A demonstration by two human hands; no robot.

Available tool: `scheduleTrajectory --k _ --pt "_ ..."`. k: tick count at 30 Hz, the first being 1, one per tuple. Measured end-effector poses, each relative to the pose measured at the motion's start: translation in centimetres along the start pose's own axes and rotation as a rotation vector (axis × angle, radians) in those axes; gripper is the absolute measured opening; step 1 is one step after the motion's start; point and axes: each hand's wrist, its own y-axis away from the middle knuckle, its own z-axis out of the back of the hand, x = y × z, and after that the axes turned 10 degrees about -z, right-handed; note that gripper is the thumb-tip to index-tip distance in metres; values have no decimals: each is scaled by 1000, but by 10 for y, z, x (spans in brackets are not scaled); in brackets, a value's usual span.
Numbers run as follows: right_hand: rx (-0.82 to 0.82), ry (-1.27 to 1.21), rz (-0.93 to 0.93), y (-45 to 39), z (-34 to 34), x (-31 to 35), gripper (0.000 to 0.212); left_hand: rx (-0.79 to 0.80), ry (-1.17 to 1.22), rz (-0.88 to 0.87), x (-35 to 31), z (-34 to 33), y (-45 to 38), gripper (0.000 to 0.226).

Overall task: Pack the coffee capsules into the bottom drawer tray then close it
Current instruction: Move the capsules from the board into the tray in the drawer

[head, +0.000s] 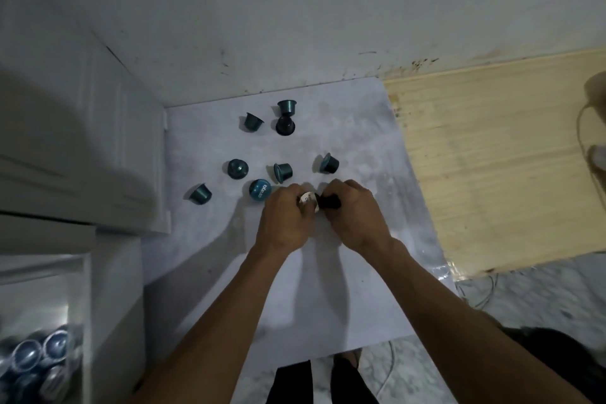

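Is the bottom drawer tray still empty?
No. The open drawer tray at lower left already holds several blue capsules, while more capsules lie loose on the floor mat.

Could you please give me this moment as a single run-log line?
left hand: holds white-lidded capsule | right hand: holds black capsule | drawer tray: open

One head cam, wide-angle, looks steeply down, close over hands (314,216) and floor sheet (354,147).
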Motion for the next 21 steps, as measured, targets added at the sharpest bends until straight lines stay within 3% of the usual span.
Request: scheduleTrajectory --k 6,11,15,21 --pt "-53 -154 64 16 0 -33 38 -56 30 65 -1 -1 -2 13" --pt "-189 -207 73 22 -4 -52 21 -144 46 16 1 -14 13 20" --pt "-302 -259 91 26 -7 -59 27 -193 46 -35 4 -24 26 41" --pt "-354 -230 169 22 -17 -65 33 -293 8 -56 7 -35 28 38"
